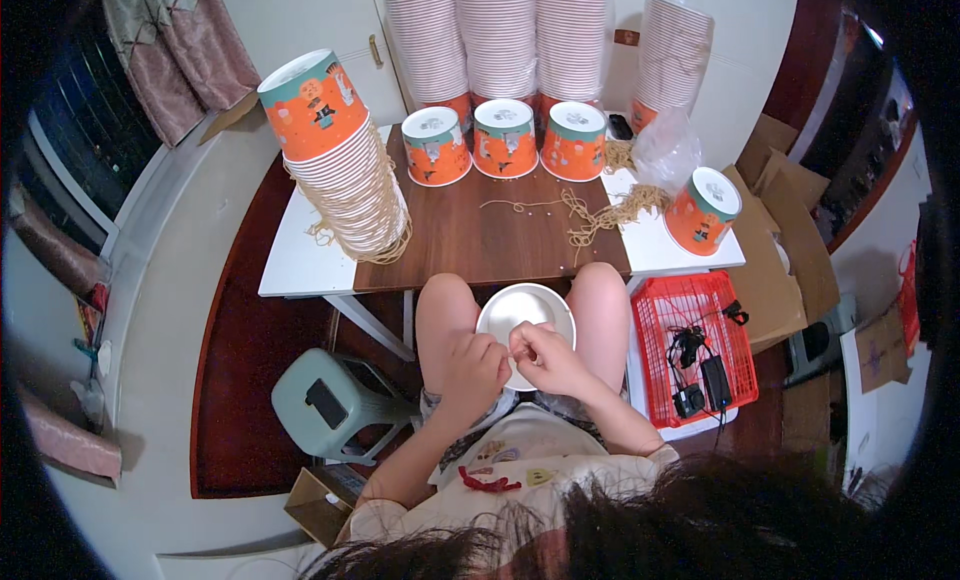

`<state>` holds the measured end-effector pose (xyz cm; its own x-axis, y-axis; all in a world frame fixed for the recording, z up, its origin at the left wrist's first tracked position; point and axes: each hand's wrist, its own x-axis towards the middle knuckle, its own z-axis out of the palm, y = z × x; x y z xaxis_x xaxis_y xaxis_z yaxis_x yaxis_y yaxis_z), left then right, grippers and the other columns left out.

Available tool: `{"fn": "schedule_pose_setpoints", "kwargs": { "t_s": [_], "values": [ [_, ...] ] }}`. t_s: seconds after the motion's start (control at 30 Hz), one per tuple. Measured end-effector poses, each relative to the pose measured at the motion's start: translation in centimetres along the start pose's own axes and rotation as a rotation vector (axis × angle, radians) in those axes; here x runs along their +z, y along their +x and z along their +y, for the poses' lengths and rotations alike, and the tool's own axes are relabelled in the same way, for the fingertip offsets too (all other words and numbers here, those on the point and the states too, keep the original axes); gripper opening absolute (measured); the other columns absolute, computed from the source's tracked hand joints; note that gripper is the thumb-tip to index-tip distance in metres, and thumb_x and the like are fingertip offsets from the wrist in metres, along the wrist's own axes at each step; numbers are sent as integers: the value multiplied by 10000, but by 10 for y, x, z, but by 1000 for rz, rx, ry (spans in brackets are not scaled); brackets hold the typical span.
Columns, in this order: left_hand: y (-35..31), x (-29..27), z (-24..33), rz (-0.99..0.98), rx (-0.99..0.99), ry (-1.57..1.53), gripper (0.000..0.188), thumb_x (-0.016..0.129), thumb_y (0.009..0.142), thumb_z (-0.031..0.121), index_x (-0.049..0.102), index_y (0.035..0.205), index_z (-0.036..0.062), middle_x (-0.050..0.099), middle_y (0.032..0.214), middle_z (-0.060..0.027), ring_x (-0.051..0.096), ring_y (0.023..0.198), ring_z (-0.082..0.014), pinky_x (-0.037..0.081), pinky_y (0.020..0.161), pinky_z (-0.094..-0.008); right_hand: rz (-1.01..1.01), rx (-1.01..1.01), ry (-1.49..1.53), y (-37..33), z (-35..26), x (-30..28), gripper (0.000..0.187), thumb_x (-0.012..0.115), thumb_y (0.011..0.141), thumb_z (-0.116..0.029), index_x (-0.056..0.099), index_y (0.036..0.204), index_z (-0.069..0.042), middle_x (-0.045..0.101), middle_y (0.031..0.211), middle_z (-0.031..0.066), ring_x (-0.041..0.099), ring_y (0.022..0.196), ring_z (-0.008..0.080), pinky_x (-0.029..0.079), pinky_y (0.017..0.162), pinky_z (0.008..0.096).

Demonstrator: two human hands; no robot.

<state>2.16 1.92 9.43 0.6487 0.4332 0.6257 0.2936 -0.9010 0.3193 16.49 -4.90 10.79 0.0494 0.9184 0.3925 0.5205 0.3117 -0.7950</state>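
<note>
A white-lined paper tub (518,305) rests mouth up between my thighs. Over its near rim, my left hand (481,368) has its fingers curled inward. Close beside it, my right hand (548,357) pinches thumb and fingers together above the tub's opening. Whatever sits between the fingertips is too small or hidden to make out. On the table's left stands a tall leaning stack of tubs (318,105), orange and green on top, with tan cord (350,195) draped down its sides. Loose tan cord (600,218) lies tangled on the brown tabletop.
Three upside-down orange tubs (505,140) line the table's back, with another tub (703,212) at right. Behind stand tall wrapped tub stacks (497,40). A crumpled plastic bag (668,152) lies right. A red basket (655,365) holds black adapters. A stool (310,385) carries a phone (326,404).
</note>
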Motion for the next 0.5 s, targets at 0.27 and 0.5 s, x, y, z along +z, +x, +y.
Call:
{"fn": "schedule_pose_setpoints", "kwargs": {
  "t_s": [0.27,0.5],
  "values": [
    [-16,11,-18,-11,-57,3,155,638,574,31,539,687,70,503,747,-80,503,750,-266,398,666,-373,-28,66,252,-1,5,-8,120,495,688,19,452,775,-50,474,609,31,481,566,142,385,542,263],
    [-41,17,-29,9,-150,-36,158,626,563,26,528,678,69,484,718,-67,507,714,-253,419,618,-352,-289,100,316,-16,1,-30,132,481,685,23,485,803,-35,481,669,12,464,632,90,384,558,222]
  ]
}}
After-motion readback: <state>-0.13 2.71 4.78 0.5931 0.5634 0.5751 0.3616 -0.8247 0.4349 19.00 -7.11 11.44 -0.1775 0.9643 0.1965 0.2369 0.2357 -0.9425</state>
